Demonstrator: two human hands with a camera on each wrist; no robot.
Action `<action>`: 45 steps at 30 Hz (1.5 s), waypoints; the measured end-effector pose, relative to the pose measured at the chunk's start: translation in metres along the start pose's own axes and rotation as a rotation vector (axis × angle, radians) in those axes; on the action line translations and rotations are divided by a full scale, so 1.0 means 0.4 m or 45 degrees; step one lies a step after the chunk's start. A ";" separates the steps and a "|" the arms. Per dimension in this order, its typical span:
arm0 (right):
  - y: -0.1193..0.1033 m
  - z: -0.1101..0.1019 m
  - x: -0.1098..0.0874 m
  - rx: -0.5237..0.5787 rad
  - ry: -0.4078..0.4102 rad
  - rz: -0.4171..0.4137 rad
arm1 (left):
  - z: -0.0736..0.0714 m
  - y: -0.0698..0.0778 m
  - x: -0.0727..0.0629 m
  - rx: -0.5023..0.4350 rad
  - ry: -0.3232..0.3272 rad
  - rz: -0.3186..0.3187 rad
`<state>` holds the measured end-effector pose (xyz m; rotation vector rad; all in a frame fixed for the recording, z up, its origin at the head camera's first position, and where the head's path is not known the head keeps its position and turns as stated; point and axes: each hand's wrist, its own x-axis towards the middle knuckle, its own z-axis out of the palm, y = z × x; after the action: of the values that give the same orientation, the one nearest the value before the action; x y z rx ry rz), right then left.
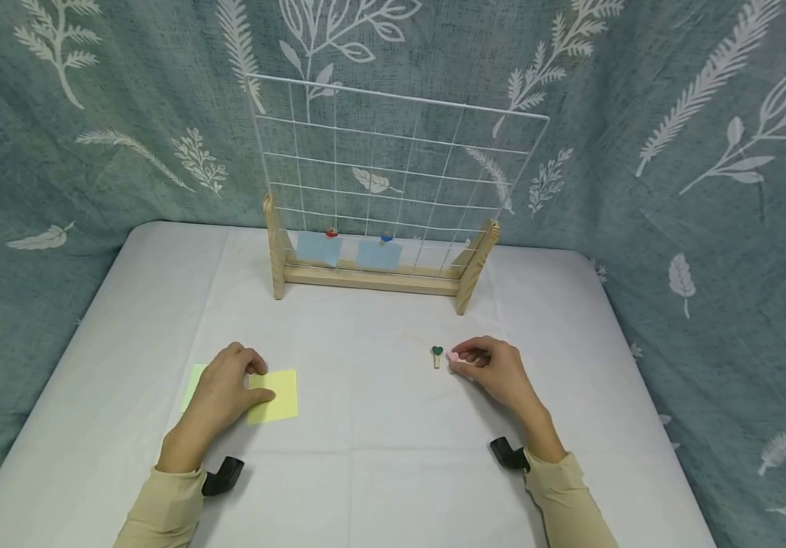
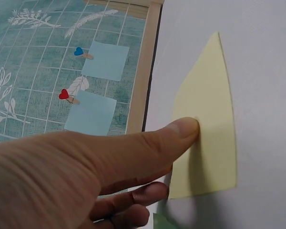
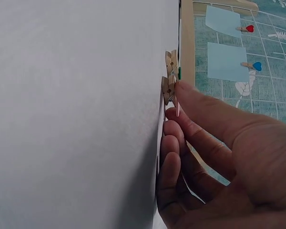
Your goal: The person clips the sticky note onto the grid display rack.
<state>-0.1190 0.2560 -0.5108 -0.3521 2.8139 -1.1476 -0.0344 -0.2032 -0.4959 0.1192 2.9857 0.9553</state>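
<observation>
Toward the far edge of the white-clothed table (image 1: 365,487), a white wire grid (image 1: 399,97) rises from a wooden stand (image 1: 372,281), beyond both hands and ahead of the gap between them; the right hand (image 1: 495,373) looks the nearer to it. The left hand (image 1: 224,384) pinches a yellow paper note (image 1: 279,403), thumb across its face (the fingertip behind is hidden), and the sheet bows. This note lies well left of the right hand, before the stand's left end. A pale green note (image 1: 193,384) shows at the left hand's outer side; two light blue notes (image 1: 379,256) hang low on the grid from a red-heart clothespin (image 1: 332,233) and a blue-heart clothespin (image 1: 386,238). The right hand holds a pink-heart clothespin (image 1: 453,356) between thumb and fingertips, before the stand's right end. Its long axis points roughly toward the grid, alongside a green-heart clothespin (image 1: 437,352) lying just to its left.
</observation>
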 end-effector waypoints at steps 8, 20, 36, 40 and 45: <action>0.004 0.000 -0.004 0.023 -0.004 0.027 | 0.001 0.015 -0.015 0.020 0.029 -0.004; 0.015 -0.002 -0.009 0.096 0.040 -0.005 | -0.003 0.030 -0.009 0.001 -0.081 -0.123; 0.016 -0.003 -0.005 0.347 0.067 -0.028 | 0.023 0.024 -0.010 -0.134 0.192 -0.127; 0.019 -0.004 -0.005 0.348 0.081 -0.074 | 0.021 0.031 0.003 -0.188 0.317 -0.089; 0.017 -0.005 -0.004 0.299 0.098 -0.103 | 0.016 0.043 0.018 -0.339 0.382 -0.110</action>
<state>-0.1191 0.2624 -0.5140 -0.4131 2.7082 -1.5208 -0.0403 -0.1852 -0.4911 -0.1678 3.0471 1.4652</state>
